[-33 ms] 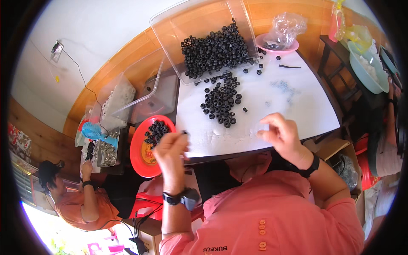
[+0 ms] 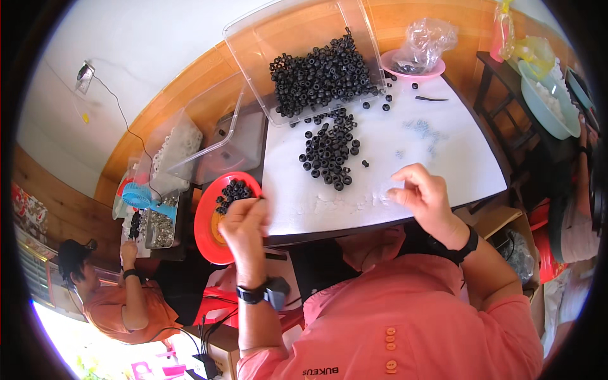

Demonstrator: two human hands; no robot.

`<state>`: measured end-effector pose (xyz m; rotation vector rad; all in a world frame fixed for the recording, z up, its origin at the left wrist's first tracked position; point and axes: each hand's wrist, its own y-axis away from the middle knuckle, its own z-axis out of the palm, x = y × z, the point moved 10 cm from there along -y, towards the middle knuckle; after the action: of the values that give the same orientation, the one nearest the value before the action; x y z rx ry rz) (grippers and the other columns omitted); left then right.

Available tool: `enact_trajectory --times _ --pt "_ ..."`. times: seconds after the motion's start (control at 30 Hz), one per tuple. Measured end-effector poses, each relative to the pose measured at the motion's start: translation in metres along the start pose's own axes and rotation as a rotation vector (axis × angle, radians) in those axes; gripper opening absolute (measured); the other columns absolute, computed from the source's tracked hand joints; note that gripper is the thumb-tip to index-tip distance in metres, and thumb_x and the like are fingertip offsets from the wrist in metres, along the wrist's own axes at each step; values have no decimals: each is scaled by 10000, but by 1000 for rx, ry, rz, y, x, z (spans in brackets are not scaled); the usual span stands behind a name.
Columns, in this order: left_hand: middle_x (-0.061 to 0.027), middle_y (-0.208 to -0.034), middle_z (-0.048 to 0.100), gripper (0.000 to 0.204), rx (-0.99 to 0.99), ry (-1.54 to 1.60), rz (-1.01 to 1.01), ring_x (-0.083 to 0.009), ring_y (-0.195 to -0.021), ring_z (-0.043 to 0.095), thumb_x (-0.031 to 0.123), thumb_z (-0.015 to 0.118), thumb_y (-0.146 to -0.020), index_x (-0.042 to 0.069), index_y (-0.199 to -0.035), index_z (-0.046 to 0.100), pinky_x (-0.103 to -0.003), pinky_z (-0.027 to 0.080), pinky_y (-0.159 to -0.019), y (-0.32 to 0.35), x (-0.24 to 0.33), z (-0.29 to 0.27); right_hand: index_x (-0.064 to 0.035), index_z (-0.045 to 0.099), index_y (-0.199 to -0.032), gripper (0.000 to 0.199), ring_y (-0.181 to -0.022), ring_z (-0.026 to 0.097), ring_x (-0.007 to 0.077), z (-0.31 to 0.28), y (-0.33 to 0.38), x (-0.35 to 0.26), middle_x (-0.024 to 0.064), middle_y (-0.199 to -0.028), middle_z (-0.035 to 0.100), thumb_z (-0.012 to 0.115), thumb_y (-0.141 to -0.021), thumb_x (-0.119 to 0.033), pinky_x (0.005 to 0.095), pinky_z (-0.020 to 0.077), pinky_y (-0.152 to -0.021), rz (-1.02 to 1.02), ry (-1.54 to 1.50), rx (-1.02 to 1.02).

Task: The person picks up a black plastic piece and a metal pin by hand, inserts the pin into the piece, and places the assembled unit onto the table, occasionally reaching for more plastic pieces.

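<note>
1. Black piece: pinched at the fingertips of the left hand, over the right edge of the red plate.
2. Right hand: fingers bent, thumb and forefinger apart, nothing visible between them; positioned above the near right part of the white surface.
3. Loose black pieces: grouped in the red plate, just beyond the left hand.
4. Black pile: centre of the surface, near the clear box, which contains many similar pieces.
5. Pink plate: far right, bearing a clear bag.
</note>
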<state>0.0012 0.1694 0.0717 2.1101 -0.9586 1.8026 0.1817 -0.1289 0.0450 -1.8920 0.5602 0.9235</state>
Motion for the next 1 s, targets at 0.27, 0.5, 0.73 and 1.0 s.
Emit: enact_trajectory --times 0.27,0.5,0.73,1.0 --pt "-44 -861 666 145 31 -135 277 -114 -748 593 -49 698 -814 -46 -959 712 -243 467 -648 8 28 -12 -27 631 -1079 249 -628 473 42 -26 -2 -35 -22 -727 539 756 -867 -64 216 356 -550 28 -177 3" --pt "-225 -870 715 262 -866 579 420 -309 -863 680 29 620 -810 -137 -994 707 -388 524 -803 73 157 87 33 454 -1351 739 -762 602 218 -87 -23 -186 169 -917 625 613 -928 -552 254 394 -573 -559 -45 -27" --pt "-288 -1124 654 342 -1394 881 599 -349 -979 661 139 577 -923 -131 -1112 671 -443 496 -889 102 219 146 32 469 -1323 698 -755 601 218 -119 -32 -206 167 -915 625 622 -914 -512 256 394 -570 -661 66 -10" --pt "-267 -1099 657 302 -1401 827 878 -333 -960 662 124 587 -912 -114 -1076 673 -424 501 -866 83 280 155 31 486 -1292 652 -746 600 219 -156 -30 -255 165 -912 624 634 -899 -467 259 393 -568 -803 237 178"
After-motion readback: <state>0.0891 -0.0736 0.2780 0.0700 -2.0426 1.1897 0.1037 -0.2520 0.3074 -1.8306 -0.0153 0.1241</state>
